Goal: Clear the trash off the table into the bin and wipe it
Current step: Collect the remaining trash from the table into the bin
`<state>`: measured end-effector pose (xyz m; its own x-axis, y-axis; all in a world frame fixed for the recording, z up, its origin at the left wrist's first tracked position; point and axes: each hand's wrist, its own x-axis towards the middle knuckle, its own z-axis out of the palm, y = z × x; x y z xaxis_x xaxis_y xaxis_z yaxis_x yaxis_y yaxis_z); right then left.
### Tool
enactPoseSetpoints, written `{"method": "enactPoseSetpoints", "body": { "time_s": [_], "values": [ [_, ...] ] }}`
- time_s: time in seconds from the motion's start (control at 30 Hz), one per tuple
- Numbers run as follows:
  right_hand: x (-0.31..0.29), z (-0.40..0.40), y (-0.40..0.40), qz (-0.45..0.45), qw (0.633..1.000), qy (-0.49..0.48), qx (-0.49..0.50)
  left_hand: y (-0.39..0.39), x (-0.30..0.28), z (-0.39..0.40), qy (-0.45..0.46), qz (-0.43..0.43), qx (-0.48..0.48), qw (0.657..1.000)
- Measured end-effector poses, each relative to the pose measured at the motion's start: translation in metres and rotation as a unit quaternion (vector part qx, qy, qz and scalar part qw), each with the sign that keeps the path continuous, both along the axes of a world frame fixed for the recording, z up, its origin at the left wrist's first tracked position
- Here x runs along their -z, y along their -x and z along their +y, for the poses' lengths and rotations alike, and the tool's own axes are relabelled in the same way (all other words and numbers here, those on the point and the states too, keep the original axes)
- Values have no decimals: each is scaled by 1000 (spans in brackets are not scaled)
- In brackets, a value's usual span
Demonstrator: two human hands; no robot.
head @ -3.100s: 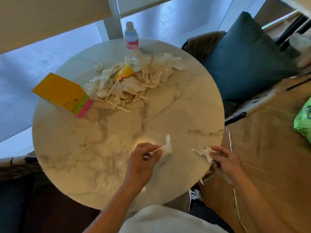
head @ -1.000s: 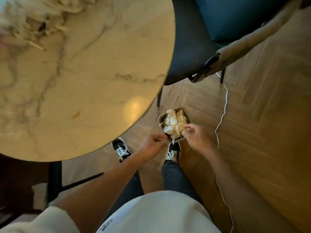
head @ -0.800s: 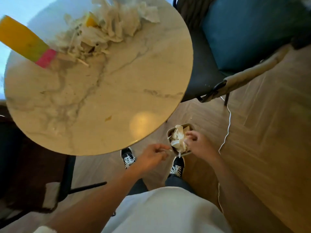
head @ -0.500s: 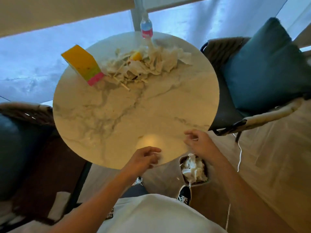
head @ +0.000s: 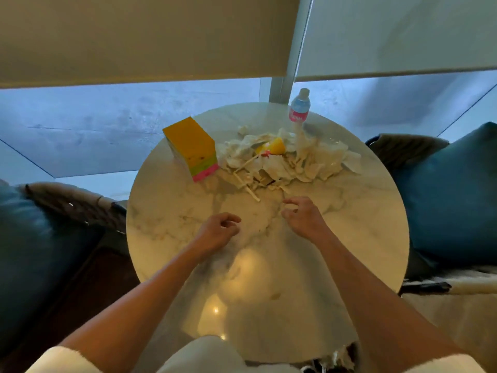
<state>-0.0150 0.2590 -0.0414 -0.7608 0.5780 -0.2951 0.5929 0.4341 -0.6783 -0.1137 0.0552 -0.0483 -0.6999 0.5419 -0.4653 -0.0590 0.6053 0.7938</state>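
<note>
Marble table (head: pixel 349 238) again under both empty hands

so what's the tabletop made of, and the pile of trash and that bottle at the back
Tabletop: looks like polished marble or a marble-look slab, pale with grey veins and glossy light reflections.
Trash pile: crumpled white tissue or paper, matte and creased, with thin pale sticks.
Bottle: clear plastic, it seems, see-through with a pink printed label.

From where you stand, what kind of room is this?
Probably a lounge or living-room corner by a big window: a round marble table strewn with crumpled paper trash, armchairs with teal cushions on either side, and roller blinds half lowered over the glass.
</note>
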Motion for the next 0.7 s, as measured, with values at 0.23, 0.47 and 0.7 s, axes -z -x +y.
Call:
{"method": "enactPoseSetpoints", "body": {
  "time_s": [0.23, 0.47, 0.7],
  "values": [
    [21, 30, 75, -59, 994, -69, -56, 61, 14, 19, -8, -26, 11, 1000],
    [23, 17, 76, 48, 989, -123, 66, 87, 13, 43, -75, -56, -3, 996],
    [-1, -35, 38, 196, 948, -19, 250, 76, -1, 59, -157, -91, 7, 983]
  ]
}}
